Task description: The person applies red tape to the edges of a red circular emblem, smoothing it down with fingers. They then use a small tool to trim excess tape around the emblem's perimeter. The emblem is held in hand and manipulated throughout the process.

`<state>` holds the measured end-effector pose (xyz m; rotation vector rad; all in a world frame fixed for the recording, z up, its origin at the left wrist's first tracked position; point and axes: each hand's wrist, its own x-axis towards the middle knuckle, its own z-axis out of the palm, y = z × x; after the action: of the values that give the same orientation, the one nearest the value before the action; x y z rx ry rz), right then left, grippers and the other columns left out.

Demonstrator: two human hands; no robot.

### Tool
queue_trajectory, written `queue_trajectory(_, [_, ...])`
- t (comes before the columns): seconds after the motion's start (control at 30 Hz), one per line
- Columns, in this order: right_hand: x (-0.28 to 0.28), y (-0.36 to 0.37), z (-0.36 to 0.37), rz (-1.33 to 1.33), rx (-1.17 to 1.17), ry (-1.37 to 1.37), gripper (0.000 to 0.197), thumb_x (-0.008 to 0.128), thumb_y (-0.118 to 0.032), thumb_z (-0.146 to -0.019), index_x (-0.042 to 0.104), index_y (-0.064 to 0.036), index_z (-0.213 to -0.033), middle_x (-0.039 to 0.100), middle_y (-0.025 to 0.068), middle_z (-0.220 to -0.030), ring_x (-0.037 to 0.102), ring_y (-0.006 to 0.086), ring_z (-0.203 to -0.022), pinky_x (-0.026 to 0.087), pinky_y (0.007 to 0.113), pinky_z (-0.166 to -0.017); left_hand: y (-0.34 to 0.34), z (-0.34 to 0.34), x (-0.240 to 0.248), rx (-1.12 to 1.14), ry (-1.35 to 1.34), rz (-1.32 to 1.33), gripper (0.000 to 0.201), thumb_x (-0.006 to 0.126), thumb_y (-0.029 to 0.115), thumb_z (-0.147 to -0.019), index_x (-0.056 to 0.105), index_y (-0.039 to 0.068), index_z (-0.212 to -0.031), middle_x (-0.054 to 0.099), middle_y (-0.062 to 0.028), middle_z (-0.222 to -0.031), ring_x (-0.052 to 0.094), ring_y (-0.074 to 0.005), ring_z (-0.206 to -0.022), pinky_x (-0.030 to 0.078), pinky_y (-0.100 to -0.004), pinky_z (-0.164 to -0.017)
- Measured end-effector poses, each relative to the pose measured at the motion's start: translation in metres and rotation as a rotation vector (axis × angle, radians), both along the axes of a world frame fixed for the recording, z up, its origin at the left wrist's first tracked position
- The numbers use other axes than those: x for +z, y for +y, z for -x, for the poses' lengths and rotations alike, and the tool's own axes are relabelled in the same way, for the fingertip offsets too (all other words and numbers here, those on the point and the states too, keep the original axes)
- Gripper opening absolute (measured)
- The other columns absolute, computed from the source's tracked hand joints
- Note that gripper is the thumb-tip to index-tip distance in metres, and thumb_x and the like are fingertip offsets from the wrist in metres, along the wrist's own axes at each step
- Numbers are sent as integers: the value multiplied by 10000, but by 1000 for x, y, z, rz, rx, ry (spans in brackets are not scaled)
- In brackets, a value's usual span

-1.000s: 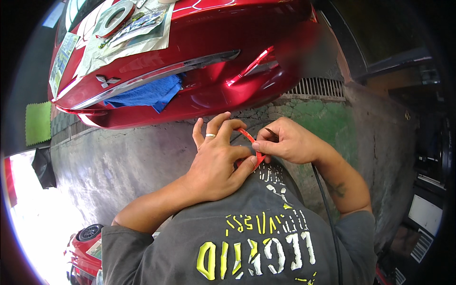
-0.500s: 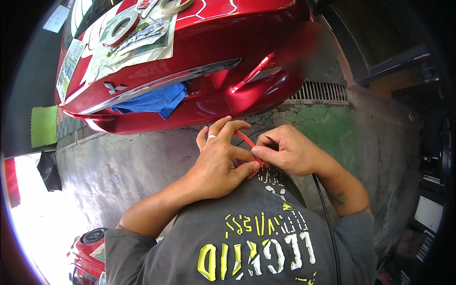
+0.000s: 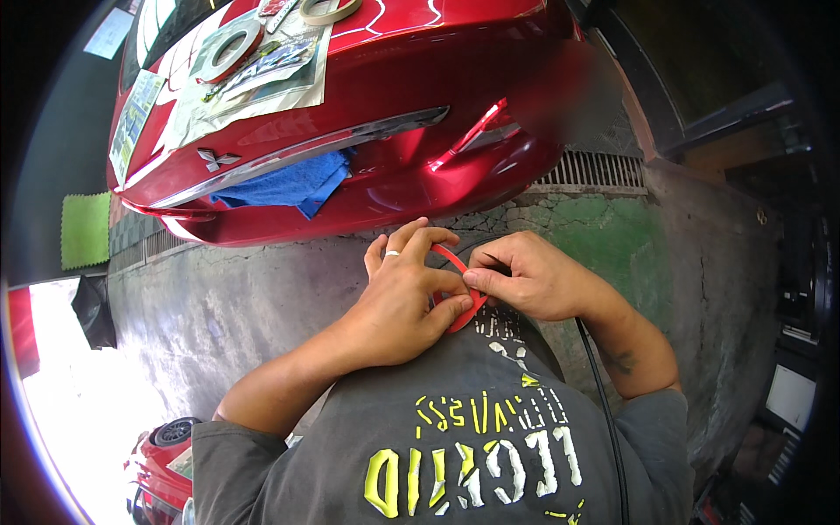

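In front of my chest, my left hand (image 3: 404, 293) grips a narrow red roll of tape (image 3: 462, 318), thumb and fingers closed over its ring. A pale ring sits on one of that hand's fingers. From the other side my right hand (image 3: 531, 278) pinches at the roll's edge, its thumb and forefinger meeting the tape close to my left fingertips. A small dark pointed thing (image 3: 497, 262) shows between the right fingers; its kind is not clear. What the right fingertips pinch is mostly hidden.
Ahead stands a red car (image 3: 394, 206) with a blue cloth (image 3: 293, 184) tucked at its rear. On its lid, newspaper (image 3: 297, 94) carries a red-edged tape roll (image 3: 232, 52) and a beige roll (image 3: 331, 10). A black cable (image 3: 604, 402) runs down my right side. A floor grate (image 3: 595, 171) lies beyond.
The red tape roll has tilted slightly between my hands and shows more of its flat side. Both hands keep nearly the same place and grip.
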<state>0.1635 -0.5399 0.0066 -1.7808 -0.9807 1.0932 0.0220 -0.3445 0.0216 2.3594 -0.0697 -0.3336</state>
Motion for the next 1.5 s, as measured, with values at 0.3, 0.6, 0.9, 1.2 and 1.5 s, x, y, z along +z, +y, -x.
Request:
queue_trajectory(0.3, [-4, -4, 1, 20, 3, 45, 317, 661, -250, -1035, 716, 18, -876, 670, 85, -687, 586, 160, -627, 480, 369, -629, 11, 2, 6, -154, 1, -2, 154, 714, 219, -1005, 791, 115, -1089, 365, -266, -1669, 111, -509, -1635, 154, -642, -1283])
queue_trajectory(0.6, [3, -6, 11, 11, -19, -1, 306, 685, -255, -1030, 710, 15, -888, 643, 149, -693, 594, 211, -623, 478, 400, -635, 1, 6, 7, -87, 1, 15, 106, 759, 196, -962, 782, 95, -979, 404, -232, -1643, 176, -477, -1628, 198, -624, -1265])
queue_trajectory(0.9, [0, -5, 15, -11, -22, -6, 307, 689, -253, -1024, 686, 7, -860, 641, 155, -695, 611, 262, -633, 485, 415, -642, 10, 5, 11, -164, 33, 34, 74, 755, 166, -956, 771, 108, -1000, 414, -228, -1629, 183, -490, -1623, 190, -632, -1268])
queue_trajectory(1.2, [-3, -6, 14, -31, -36, -15, 295, 699, -242, -1007, 690, 14, -861, 660, 159, -712, 617, 258, -631, 488, 410, -635, 5, 4, 7, -107, 17, 65, 97, 754, 184, -948, 777, 90, -946, 475, -206, -1580, 227, -477, -1610, 184, -633, -1267])
queue_trajectory(1.5, [-13, -5, 13, -14, -65, 81, 279, 694, -226, -1016, 692, 12, -869, 634, 90, -684, 572, 153, -638, 473, 365, -627, -4, 12, -8, -23, -162, -84, 147, 796, 213, -921, 786, 69, -948, 529, -195, -1516, 354, -432, -1547, 267, -595, -1232])
